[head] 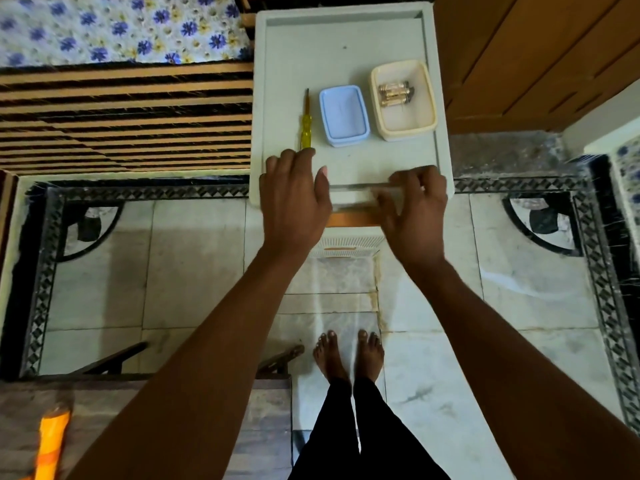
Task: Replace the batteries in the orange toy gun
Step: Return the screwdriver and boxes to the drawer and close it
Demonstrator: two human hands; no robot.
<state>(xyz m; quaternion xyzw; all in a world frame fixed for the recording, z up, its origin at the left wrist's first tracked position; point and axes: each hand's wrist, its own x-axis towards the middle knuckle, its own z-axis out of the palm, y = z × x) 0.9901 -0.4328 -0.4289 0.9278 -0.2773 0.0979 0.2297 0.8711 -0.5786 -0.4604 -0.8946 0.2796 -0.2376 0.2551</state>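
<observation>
A home bedroom: floral mattress (pixel 114 27), wooden bedframe (pixel 124 116), marble floor (pixel 194 265).

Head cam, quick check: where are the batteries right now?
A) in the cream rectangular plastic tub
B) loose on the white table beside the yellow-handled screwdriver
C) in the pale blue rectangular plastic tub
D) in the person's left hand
A: the gold-coloured batteries lie in the cream rectangular plastic tub at the right of the white table; the pale blue rectangular plastic tub beside it shows nothing inside.
</observation>
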